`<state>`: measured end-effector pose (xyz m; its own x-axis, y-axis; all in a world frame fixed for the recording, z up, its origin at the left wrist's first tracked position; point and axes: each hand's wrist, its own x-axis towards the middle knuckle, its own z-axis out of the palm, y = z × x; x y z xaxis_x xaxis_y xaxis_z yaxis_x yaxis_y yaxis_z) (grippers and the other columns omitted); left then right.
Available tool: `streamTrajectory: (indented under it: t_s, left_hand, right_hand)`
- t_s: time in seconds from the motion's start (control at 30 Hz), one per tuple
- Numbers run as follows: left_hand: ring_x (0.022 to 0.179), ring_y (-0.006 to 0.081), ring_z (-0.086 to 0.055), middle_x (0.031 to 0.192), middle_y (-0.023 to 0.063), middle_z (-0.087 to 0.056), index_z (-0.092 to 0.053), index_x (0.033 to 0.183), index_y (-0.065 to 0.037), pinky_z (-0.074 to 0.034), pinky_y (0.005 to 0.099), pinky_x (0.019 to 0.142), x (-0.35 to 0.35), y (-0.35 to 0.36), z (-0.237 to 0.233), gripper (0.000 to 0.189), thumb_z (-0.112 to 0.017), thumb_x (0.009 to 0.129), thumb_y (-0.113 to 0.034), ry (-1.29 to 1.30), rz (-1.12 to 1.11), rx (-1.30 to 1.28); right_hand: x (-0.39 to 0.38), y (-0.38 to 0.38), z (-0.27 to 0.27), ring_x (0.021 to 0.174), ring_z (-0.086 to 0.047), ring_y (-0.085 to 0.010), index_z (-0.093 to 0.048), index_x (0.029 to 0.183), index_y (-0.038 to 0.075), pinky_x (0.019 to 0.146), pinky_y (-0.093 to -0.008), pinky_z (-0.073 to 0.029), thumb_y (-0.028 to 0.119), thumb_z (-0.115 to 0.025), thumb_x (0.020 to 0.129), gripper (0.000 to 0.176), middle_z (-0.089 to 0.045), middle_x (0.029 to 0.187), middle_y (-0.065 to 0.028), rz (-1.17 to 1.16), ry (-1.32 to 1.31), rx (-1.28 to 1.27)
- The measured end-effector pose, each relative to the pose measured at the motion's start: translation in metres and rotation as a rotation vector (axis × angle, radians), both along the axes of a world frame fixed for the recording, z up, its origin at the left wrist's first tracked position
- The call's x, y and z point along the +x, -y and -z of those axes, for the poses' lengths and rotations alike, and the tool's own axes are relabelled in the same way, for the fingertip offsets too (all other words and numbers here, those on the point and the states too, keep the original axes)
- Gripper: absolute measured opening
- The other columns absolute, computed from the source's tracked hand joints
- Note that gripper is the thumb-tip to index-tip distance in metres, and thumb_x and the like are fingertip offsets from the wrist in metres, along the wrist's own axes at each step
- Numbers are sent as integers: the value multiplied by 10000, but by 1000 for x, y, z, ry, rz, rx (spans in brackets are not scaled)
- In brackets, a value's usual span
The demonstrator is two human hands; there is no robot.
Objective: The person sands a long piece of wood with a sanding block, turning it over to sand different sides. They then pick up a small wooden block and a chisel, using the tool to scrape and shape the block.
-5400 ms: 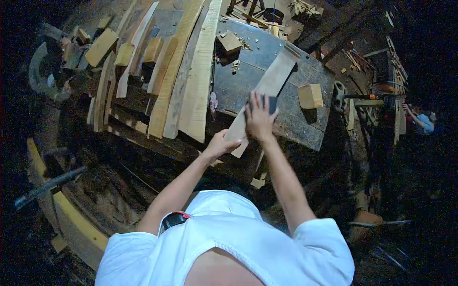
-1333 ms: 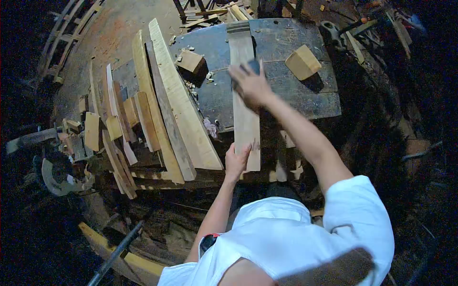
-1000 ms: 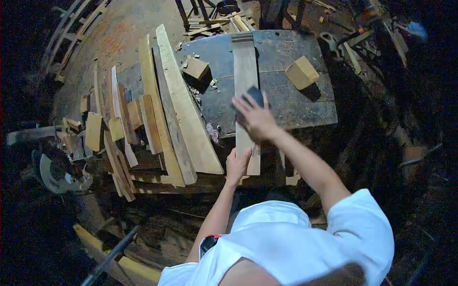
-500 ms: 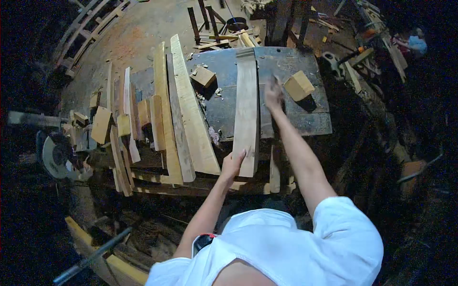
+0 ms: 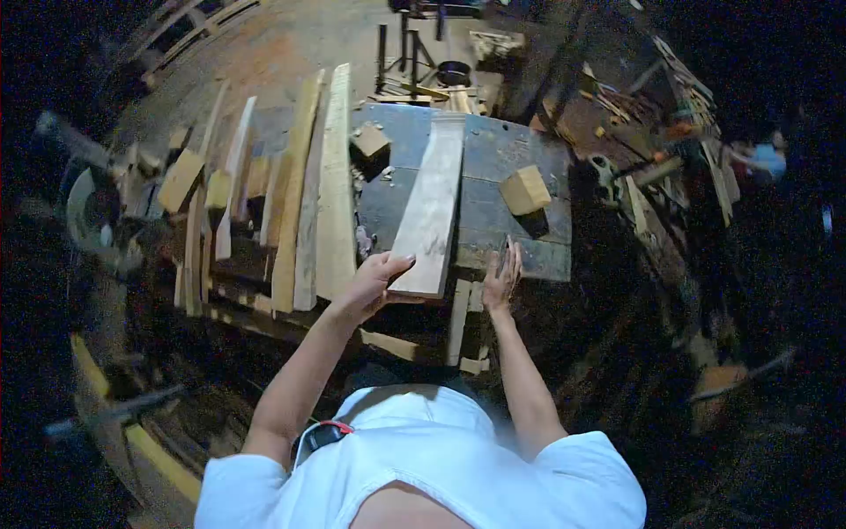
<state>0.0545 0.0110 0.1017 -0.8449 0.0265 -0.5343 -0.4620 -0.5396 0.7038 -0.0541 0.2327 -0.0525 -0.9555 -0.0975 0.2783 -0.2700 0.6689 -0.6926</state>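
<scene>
A long pale board (image 5: 432, 207) lies lengthwise over the dark worktable (image 5: 493, 145), its near end close to me. My left hand (image 5: 374, 280) grips the near left corner of that board, thumb on top and fingers underneath. To the right of the board, near the table's front edge, is my right hand (image 5: 502, 275), with its fingers stretched forward and slightly apart. A thin dark thing shows by its fingers, too small to make out. Beyond my right hand sits a wooden block (image 5: 525, 190).
Several long planks (image 5: 335, 176) lie side by side on the left, with small blocks (image 5: 182, 179) among them. Another block (image 5: 371, 141) rests behind the pale board. A round saw-like machine (image 5: 84, 207) stands far left. A person in blue (image 5: 769, 160) is far right.
My right hand has come back toward me from the far part of the board. The board's near end has swung left and is closer, with my left hand still on it. The view has shifted.
</scene>
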Motion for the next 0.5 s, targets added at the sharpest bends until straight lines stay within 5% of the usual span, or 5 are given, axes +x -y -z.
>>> streamTrajectory:
  t_s: [0.1,0.2,0.33,0.4,0.5]
  left_hand:
    - [884,204,-654,1016,80,-648,-571,1108,3,-564,418,779,11,7,16,370,-599,892,-296,60,-86,-66]
    - [858,164,-649,1016,75,-656,-592,1116,-19,-565,341,747,14,23,42,327,-619,883,-247,111,-202,96]
    - [868,174,-647,953,78,-643,-566,1141,-42,-578,364,688,10,29,70,339,-613,884,-259,93,-374,-27]
    - [847,165,-631,957,68,-640,-597,1125,-28,-540,328,678,10,50,107,377,-666,831,-254,-62,-178,-437]
    - [833,158,-613,942,45,-640,-631,1081,-10,-506,321,688,22,60,130,373,-689,782,-225,-133,-247,-755]
  right_hand:
    - [-23,2,20,1324,-338,-296,-418,1366,49,1090,-462,-190,374,-419,954,525,-440,1383,-138,-138,-161,-86]
    - [-22,11,12,1352,-292,-306,-404,1359,-10,1102,-470,-188,375,-373,990,534,-377,1422,-184,-243,-14,-20]
    - [-7,12,-2,1354,-279,-322,-375,1389,24,1100,-489,-165,423,-321,995,564,-357,1433,-194,-275,12,90]
    - [-1,21,-8,1356,-273,-329,-364,1400,39,1098,-496,-156,434,-312,995,568,-350,1436,-196,-327,47,95]
    - [12,22,-13,1361,-261,-338,-344,1417,66,1094,-505,-154,448,-308,995,570,-341,1439,-200,-386,110,108]
